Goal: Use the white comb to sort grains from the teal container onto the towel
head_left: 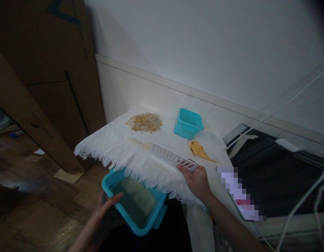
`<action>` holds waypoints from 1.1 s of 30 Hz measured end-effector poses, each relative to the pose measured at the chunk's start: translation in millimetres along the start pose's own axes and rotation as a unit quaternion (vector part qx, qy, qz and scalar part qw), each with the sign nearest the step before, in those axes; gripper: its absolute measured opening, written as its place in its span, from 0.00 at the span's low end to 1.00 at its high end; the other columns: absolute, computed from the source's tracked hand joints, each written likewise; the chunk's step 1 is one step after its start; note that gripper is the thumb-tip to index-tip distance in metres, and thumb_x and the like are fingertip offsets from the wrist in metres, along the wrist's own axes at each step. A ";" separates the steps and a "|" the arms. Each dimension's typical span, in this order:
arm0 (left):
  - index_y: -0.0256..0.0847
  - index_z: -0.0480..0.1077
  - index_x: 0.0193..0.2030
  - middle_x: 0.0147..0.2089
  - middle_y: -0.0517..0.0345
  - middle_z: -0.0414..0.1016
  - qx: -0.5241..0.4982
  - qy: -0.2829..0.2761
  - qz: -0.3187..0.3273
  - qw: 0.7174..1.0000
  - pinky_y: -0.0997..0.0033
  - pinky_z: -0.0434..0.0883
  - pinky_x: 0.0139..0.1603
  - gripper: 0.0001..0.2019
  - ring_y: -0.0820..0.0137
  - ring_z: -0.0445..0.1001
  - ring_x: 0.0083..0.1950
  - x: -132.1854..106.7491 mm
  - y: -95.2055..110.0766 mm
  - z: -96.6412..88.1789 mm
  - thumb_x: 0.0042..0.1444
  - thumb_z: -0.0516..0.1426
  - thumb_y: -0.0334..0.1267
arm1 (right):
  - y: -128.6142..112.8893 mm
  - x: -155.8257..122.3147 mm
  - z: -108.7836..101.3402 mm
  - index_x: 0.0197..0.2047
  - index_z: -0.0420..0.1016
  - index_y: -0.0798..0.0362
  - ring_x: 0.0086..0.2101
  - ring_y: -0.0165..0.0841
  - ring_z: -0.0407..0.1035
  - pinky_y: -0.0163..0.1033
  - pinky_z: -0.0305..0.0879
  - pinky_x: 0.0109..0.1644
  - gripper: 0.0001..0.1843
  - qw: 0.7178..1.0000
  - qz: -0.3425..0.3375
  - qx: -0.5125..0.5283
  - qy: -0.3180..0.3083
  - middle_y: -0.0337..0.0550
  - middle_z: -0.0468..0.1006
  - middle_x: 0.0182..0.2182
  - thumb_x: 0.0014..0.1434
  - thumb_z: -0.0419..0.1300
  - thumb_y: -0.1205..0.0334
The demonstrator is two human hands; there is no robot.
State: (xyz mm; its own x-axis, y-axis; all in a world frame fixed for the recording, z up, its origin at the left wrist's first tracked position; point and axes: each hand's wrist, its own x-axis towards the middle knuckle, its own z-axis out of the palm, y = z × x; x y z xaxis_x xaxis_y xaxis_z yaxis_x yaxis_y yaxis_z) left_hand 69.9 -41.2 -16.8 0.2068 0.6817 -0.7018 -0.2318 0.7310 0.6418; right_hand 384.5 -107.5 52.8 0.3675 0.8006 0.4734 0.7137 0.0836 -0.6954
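Fingers of the left hand (106, 203) are gripping the side of a blue tub (137, 229), thumb over its rim; the tub is holding pale grains (141, 200) and sitting under the fringe of a white cloth (104, 144). Fingers of the right hand (198, 179) are holding one end of a white slotted strip (165, 157) above the cloth. Beyond, a thin scatter of grains (139, 143) is lying there. Farther back, a yellow leaf-like piece (199, 150), a blue box (185, 128) and a heap of beans (145, 123) are resting near the wall (203, 52).

Left hand (106, 203) holding blue bin (141, 231), right hand (198, 181) gripping white slotted strip (165, 159), fringed cloth (112, 137)
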 end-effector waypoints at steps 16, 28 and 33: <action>0.54 0.64 0.73 0.65 0.39 0.81 0.003 0.015 -0.005 1.000 0.43 0.87 0.53 0.43 0.42 0.88 0.58 -12.3 -0.2 12.5 0.54 0.77 0.40 | -26.4 -16.3 9.1 0.40 0.92 0.48 0.28 0.36 0.86 0.33 0.80 0.32 0.16 0.997 -0.069 0.017 -0.015 0.40 0.91 0.31 0.74 0.64 0.53; 0.59 0.64 0.73 0.73 0.41 0.75 -0.026 -0.024 -0.004 0.999 0.37 0.85 0.58 0.42 0.39 0.83 0.67 -21.7 -10.7 25.0 0.55 0.77 0.43 | -14.5 -75.5 -52.5 0.42 0.94 0.44 0.31 0.42 0.89 0.36 0.85 0.34 0.19 0.991 -0.044 -0.117 0.047 0.42 0.93 0.34 0.77 0.63 0.46; 0.56 0.63 0.73 0.72 0.42 0.76 0.000 -0.022 -0.011 1.000 0.43 0.85 0.57 0.45 0.43 0.86 0.62 -23.3 -6.3 24.1 0.53 0.78 0.42 | -36.1 -95.6 -40.1 0.44 0.94 0.41 0.30 0.38 0.88 0.34 0.87 0.39 0.20 0.991 -0.082 -0.092 0.043 0.40 0.93 0.34 0.79 0.61 0.46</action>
State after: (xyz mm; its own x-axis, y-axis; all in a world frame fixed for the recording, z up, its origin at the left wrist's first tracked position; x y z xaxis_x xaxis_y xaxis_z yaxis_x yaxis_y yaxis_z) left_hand 89.4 -61.0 3.0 0.2525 0.6668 -0.7012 -0.2278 0.7453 0.6266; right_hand 347.6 -210.9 54.3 0.2805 0.7315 0.6215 0.8621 0.0927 -0.4981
